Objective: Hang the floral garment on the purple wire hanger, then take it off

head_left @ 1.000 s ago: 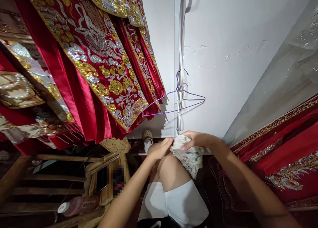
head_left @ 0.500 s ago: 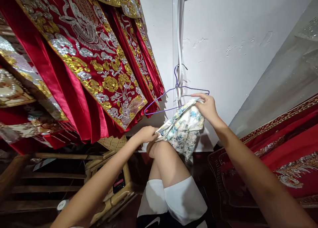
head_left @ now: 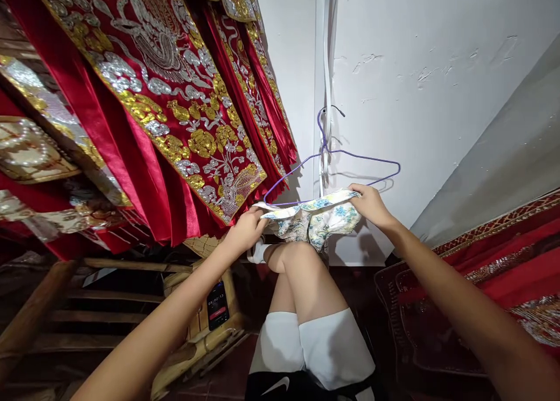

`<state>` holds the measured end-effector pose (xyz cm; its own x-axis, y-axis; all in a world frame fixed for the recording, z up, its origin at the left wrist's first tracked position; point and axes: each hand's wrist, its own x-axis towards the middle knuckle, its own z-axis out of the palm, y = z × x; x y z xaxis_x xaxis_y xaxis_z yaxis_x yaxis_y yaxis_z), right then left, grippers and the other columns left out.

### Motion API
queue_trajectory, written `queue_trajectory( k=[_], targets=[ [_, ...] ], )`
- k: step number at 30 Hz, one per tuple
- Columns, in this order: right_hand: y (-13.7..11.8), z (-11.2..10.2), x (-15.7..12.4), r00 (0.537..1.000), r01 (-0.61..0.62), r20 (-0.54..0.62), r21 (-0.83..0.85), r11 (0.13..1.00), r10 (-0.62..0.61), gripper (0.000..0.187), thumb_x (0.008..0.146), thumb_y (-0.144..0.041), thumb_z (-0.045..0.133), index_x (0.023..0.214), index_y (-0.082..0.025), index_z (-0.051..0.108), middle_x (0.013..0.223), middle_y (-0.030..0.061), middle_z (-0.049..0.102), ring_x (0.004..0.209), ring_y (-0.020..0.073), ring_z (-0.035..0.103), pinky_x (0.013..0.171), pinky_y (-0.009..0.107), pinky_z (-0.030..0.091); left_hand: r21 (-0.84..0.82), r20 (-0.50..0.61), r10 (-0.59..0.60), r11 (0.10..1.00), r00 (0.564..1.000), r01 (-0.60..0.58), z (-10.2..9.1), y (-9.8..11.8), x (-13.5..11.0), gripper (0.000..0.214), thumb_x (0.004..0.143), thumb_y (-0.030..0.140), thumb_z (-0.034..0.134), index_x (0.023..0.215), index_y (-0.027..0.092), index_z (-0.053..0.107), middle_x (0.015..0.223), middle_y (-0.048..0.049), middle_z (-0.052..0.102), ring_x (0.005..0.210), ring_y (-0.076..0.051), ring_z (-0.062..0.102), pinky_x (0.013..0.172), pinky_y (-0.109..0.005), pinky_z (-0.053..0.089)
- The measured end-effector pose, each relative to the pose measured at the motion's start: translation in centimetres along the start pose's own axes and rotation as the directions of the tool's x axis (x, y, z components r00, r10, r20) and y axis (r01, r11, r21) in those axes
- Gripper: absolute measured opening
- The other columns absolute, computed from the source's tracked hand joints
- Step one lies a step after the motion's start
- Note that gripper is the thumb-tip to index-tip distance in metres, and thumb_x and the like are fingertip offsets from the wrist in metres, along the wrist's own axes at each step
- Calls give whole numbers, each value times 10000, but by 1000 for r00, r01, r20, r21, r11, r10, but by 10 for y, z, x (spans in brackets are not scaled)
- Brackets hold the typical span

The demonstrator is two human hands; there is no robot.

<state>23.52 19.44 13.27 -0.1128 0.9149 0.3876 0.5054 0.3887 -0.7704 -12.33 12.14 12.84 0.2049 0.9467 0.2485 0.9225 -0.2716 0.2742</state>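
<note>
A white garment with blue and yellow flowers (head_left: 335,219), perhaps shorts, is stretched sideways above my crossed knees. My left hand (head_left: 247,229) is closed on the left end of its top edge. At the opposite end, my right hand (head_left: 373,206) pinches the same edge between thumb and fingers. Right behind the garment hangs a purple wire hanger (head_left: 363,156), its hook up by the white vertical strip on the wall. The hanger's lower bar is partly hidden by the cloth, so I cannot tell whether it runs inside the garment.
Red costumes with gold and silver sequins (head_left: 205,139) hang close on the left. A phone (head_left: 217,305) lies on a bamboo seat (head_left: 210,345) at lower left. More red embroidered cloth (head_left: 503,261) is at the right, beneath clear plastic. A white wall (head_left: 411,109) stands ahead.
The garment went from a slanted, drooping hang to a nearly level, widely stretched edge. My left hand moved up and left; my right hand lowered slightly. The view shifted a little.
</note>
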Motion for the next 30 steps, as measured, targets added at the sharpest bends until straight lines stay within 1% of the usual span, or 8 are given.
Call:
queue_trajectory(
  k=[4,7,12,18,22,26,28,30],
  targets=[
    [-10,-20,-13,997,-73,4,5,997,73,158,695,-315,566,680,-182,651,641,-6,562,644,173,495,601,287,335,-66,-193,162,982,968,-178,-3,23,1,191,997,271,388,865,214,513,1067,-129,627,1043,-287,614,942,-457,524],
    [-17,-22,-22,994,-107,3,49,993,107,186,698,-353,580,653,-181,636,612,-16,514,632,165,472,594,283,327,-8,-290,157,986,944,-166,0,34,8,155,991,227,369,882,221,478,1010,-129,609,1038,-302,588,955,-494,510],
    [-22,-24,-36,996,-86,-27,74,994,88,170,692,-333,578,610,-185,582,589,-23,469,636,155,446,576,271,299,-8,-259,74,997,963,-79,5,31,32,160,976,230,367,845,227,459,949,-143,614,993,-324,588,952,-543,513],
    [-24,-21,-41,996,-84,18,108,991,82,151,721,-307,588,632,-185,599,606,-17,499,633,160,475,568,264,323,-65,-361,250,954,898,-292,-7,53,41,125,964,176,389,990,199,509,1206,-162,614,1227,-306,538,1086,-496,444],
    [-33,-13,-49,998,-13,60,112,994,6,120,739,-263,563,667,-191,628,637,1,563,660,182,533,581,267,373,-204,-382,190,937,904,-283,-16,68,54,207,956,196,447,1151,197,514,1184,-119,650,1133,-257,603,1018,-416,485],
    [-42,-27,-57,1000,13,-27,19,1000,-13,507,681,-188,576,1165,-200,728,748,9,676,694,206,601,633,284,436,-224,-385,219,920,896,-321,-19,63,68,303,970,187,399,1237,176,543,1239,-129,655,1177,-256,598,1059,-410,457],
    [-40,-43,-55,982,-32,-187,-14,999,29,837,665,-177,602,1497,-212,517,748,-5,685,661,208,604,619,289,443,-203,-379,224,926,898,-317,-21,60,71,292,976,189,375,1190,170,574,1185,-128,661,1143,-258,602,1038,-401,466],
    [-36,-62,-46,946,-78,-319,-44,996,60,932,668,-188,611,1578,-190,407,722,-10,675,618,204,585,586,289,427,-179,-358,228,935,905,-306,-23,60,71,278,978,198,367,1148,176,587,1106,-118,651,1078,-254,606,989,-387,484]
  ],
)
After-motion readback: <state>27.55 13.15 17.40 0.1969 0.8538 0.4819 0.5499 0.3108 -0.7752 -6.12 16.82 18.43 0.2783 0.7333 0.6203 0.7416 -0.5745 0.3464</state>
